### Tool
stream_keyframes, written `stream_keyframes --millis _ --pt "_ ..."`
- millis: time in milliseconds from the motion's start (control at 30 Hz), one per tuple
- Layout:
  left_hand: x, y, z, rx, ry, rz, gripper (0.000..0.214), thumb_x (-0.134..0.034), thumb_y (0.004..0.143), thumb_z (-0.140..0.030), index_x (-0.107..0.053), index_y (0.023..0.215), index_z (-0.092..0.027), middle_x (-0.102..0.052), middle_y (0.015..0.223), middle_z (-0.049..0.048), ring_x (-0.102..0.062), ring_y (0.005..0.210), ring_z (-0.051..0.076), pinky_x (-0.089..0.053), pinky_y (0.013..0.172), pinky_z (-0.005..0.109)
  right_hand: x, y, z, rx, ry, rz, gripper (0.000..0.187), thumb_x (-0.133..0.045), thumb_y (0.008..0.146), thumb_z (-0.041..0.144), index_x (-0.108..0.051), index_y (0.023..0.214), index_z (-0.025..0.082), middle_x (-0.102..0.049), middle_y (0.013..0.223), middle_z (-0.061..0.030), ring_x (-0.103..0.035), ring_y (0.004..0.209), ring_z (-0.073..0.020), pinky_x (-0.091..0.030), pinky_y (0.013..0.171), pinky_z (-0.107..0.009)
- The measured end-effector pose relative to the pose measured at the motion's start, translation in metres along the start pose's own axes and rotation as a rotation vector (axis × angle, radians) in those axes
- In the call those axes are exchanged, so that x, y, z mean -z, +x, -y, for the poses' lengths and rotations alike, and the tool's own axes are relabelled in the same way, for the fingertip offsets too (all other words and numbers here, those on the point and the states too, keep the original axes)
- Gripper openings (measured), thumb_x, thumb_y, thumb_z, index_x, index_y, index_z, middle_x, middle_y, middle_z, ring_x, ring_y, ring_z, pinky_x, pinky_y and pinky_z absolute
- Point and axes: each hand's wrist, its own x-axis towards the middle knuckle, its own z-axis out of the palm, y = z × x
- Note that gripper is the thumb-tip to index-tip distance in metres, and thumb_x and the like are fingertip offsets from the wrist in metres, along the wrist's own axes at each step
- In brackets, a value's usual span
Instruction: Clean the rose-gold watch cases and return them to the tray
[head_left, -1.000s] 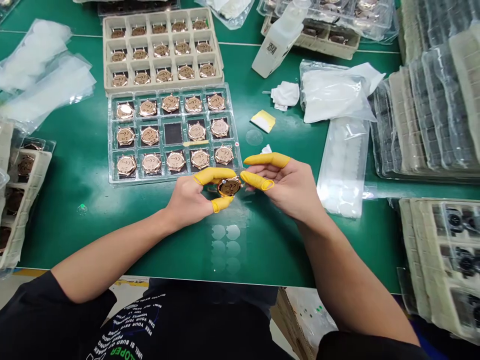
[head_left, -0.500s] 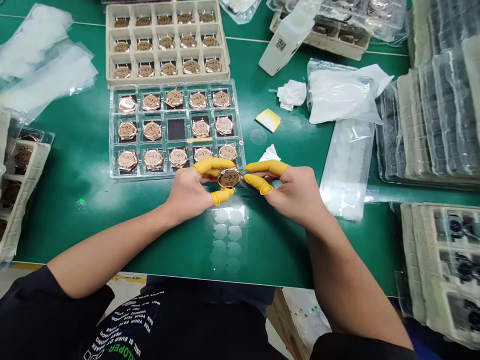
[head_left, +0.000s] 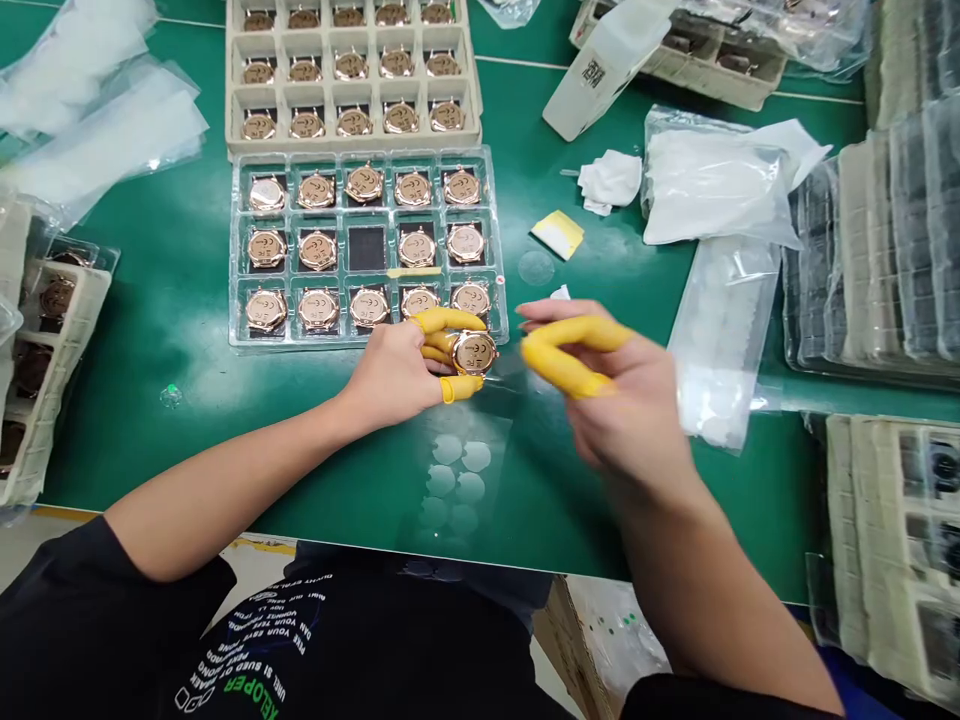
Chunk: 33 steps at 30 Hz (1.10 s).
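My left hand (head_left: 394, 370), with yellow finger cots, grips a rose-gold watch case (head_left: 475, 352) by its edge, the engraved back facing up. My right hand (head_left: 626, 390) is apart from it to the right, thumb and index pressed together in a pinch; anything between them is too blurred to make out. Just beyond the left hand lies a transparent plastic tray (head_left: 235, 270) of similar watch cases, backs up. One middle compartment shows only a black pad (head_left: 367, 249). Nearer me is a sheet of round transparent films (head_left: 471, 488), flat on the table.
A thin yellowish stick (head_left: 414, 272) lies across the tray. Behind stands a beige tray (head_left: 360, 145) of watch cases. To the right are a white bottle (head_left: 589, 90), crumpled tissue (head_left: 611, 180), a yellow-white pad (head_left: 559, 234), plastic bags (head_left: 712, 190) and stacked trays (head_left: 900, 250).
My right hand has pulled away from the watch case, moving right and toward me, its fingertips now pinched. The left hand still holds the case. The whole view has shifted slightly.
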Motion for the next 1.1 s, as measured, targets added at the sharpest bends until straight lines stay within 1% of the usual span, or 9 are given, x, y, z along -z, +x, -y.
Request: stream_keyframes --millis 100,133,200,300,400,567,767,967,1100 --pt "0.001 0.0 0.002 -0.014 0.016 0.06 0.055 -0.084 0.065 -0.013 -0.074 0.118 -0.019 -0.077 0.085 -0.0015 -0.076 0.075 0.013 -0.066 0.072 0.024 -0.016 -0.001 -0.014 -0.194 0.003 0.071 0.029 -0.088 0.075 0.05 -0.077 0.088 0.026 -0.079 0.115 -0.0058 -0.074 0.104 -0.025 -0.061 0.098 -0.046" --pt "0.001 0.0 0.002 -0.018 0.018 0.068 0.055 -0.083 0.065 -0.013 -0.074 0.118 -0.019 -0.077 0.084 -0.0018 -0.076 0.075 0.013 -0.066 0.072 0.023 -0.019 -0.001 -0.017 -0.228 0.024 0.089 0.031 -0.088 0.075 0.05 -0.077 0.089 0.025 -0.08 0.112 -0.0057 -0.075 0.102 -0.0243 -0.062 0.097 -0.045" --pt "0.001 0.001 0.002 -0.019 0.019 0.073 0.054 -0.083 0.065 -0.012 -0.074 0.118 -0.018 -0.077 0.083 -0.0017 -0.076 0.074 0.013 -0.066 0.071 0.022 -0.022 0.0 -0.019 -0.248 0.054 0.079 0.032 -0.089 0.074 0.05 -0.077 0.089 0.025 -0.081 0.107 -0.0048 -0.075 0.1 -0.0231 -0.062 0.097 -0.043" --pt "0.0 0.001 0.002 -0.016 0.021 0.057 0.054 -0.083 0.065 -0.011 -0.073 0.117 -0.017 -0.077 0.082 -0.0013 -0.076 0.074 0.013 -0.065 0.071 0.021 -0.023 -0.001 -0.019 -0.246 0.067 0.03 0.03 -0.091 0.072 0.049 -0.077 0.085 0.025 -0.081 0.1 -0.0038 -0.075 0.096 -0.0211 -0.062 0.095 -0.04" --pt "-0.001 0.001 0.001 -0.025 0.031 0.04 0.054 -0.084 0.064 -0.011 -0.072 0.116 -0.017 -0.078 0.084 -0.0013 -0.077 0.075 0.013 -0.065 0.071 0.021 -0.025 -0.003 -0.02 -0.239 0.09 -0.002 0.027 -0.091 0.072 0.045 -0.078 0.083 0.025 -0.081 0.093 -0.0026 -0.074 0.09 -0.0187 -0.062 0.09 -0.035" --pt "-0.001 -0.001 0.0 -0.045 0.051 0.035 0.053 -0.083 0.065 -0.01 -0.071 0.116 -0.018 -0.08 0.09 -0.001 -0.078 0.077 0.012 -0.065 0.073 0.02 -0.03 -0.005 -0.023 -0.218 0.136 -0.047 0.022 -0.091 0.073 0.039 -0.078 0.083 0.025 -0.08 0.092 -0.0013 -0.074 0.088 -0.0168 -0.061 0.085 -0.031" --pt "-0.001 -0.001 -0.003 -0.046 0.058 0.029 0.052 -0.084 0.065 -0.011 -0.072 0.115 -0.017 -0.08 0.088 -0.0016 -0.079 0.078 0.012 -0.066 0.073 0.02 -0.032 -0.005 -0.023 -0.198 0.115 -0.058 0.023 -0.091 0.07 0.039 -0.078 0.081 0.025 -0.079 0.087 -0.0011 -0.072 0.083 -0.0167 -0.061 0.079 -0.031" --pt "-0.001 -0.001 -0.003 -0.055 0.073 0.025 0.051 -0.084 0.065 -0.01 -0.073 0.115 -0.018 -0.08 0.09 -0.001 -0.078 0.079 0.012 -0.065 0.074 0.02 -0.032 -0.006 -0.024 -0.178 0.12 -0.051 0.022 -0.09 0.072 0.038 -0.077 0.085 0.025 -0.08 0.091 -0.0014 -0.074 0.087 -0.0172 -0.062 0.084 -0.032" --pt "-0.001 -0.001 -0.002 -0.059 0.095 0.027 0.052 -0.084 0.066 -0.011 -0.072 0.116 -0.018 -0.08 0.092 -0.0006 -0.078 0.081 0.013 -0.066 0.076 0.021 -0.032 -0.006 -0.025 -0.17 0.104 -0.055 0.022 -0.088 0.073 0.039 -0.077 0.086 0.025 -0.08 0.091 -0.0019 -0.074 0.087 -0.0178 -0.063 0.084 -0.034"
